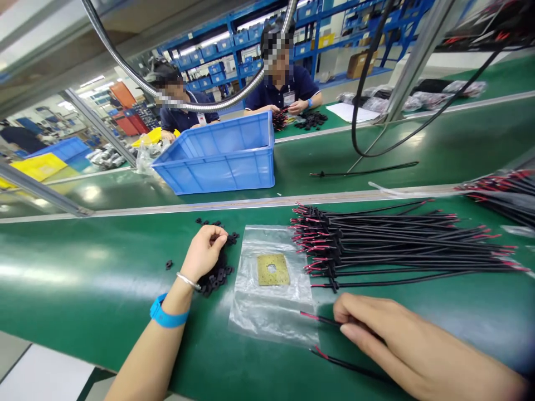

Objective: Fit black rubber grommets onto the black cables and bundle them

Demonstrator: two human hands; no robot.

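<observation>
My left hand (205, 250) is over a pile of small black parts (215, 278), thumb and fingers pinched with one small black part at their tips. My right hand (384, 334) pinches a black cable (328, 320) near its stripped end, where red wire shows. Below it, a second black cable (346, 365) runs partly under the hand. Between my hands lies a clear plastic bag (271, 320) with a yellowish square plate (265, 275) that has a hole in its middle. Right of the bag are many black cables (388, 245) with red wire ends and black pieces near their left ends.
A blue bin (221, 167) stands beyond the metal ledge (200, 205). One loose black part (169, 264) lies left of the pile. A looped black cable (363, 170) lies across the ledge, and more cables (505, 186) lie far right. Two people sit opposite; a metal hose (209, 106) hangs overhead.
</observation>
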